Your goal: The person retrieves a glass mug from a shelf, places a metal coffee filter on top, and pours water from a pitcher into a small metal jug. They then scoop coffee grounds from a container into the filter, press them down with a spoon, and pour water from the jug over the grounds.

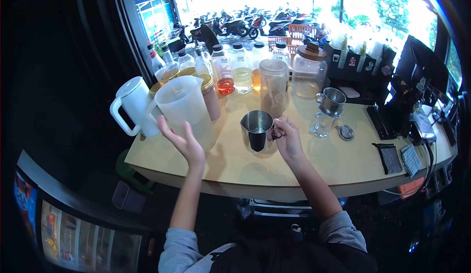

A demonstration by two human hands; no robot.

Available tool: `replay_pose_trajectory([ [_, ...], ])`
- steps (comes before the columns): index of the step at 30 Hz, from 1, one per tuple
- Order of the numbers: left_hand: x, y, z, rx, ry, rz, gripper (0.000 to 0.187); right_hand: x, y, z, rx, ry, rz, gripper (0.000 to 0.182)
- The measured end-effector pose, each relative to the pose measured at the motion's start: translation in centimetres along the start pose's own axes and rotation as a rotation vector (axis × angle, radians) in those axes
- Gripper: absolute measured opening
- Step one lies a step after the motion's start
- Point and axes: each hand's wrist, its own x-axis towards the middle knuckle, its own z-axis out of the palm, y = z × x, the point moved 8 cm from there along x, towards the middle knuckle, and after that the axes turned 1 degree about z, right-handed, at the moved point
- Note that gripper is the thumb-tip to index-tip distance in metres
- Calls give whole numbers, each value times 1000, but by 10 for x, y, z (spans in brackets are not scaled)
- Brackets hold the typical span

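Observation:
My right hand is closed round the handle of a small steel pitcher at the middle of the wooden counter. The pitcher stands upright, its open top showing a shiny inside. My left hand is raised with its fingers spread, in front of a large frosted plastic jug; whether it touches the jug is unclear. A white lidded pitcher stands to the left of that jug. Right of my right hand, a metal cup sits on top of a clear glass, beside a small round metal lid.
Bottles with black caps, a tall clear canister and a wooden-lidded glass jar line the back. Folded cloths, a dark pouch and a monitor are at right. A display fridge is lower left.

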Motion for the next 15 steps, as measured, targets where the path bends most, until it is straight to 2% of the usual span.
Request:
replay_pose_trajectory([
  [2,-35,27,24,-110,-231,134,69,-7,-4,-10,-7,22,-7,28],
  [6,-99,43,93,-279,-807,50,95,-29,-21,-26,-1,14,-38,27],
  [7,-109,49,102,-305,-823,51,95,-36,-26,-31,-10,23,-33,28],
  [9,-143,60,130,-389,-1064,-96,103,-50,-40,-47,-20,62,-64,27],
  [11,-164,79,148,-456,-1128,-103,101,-65,-51,-69,-12,148,-23,24],
  [13,-195,82,169,-504,-1244,-280,97,-81,-71,-88,3,172,-59,21],
  [15,-213,100,185,-523,-1248,-241,92,-94,-90,-113,-39,221,-96,23],
])
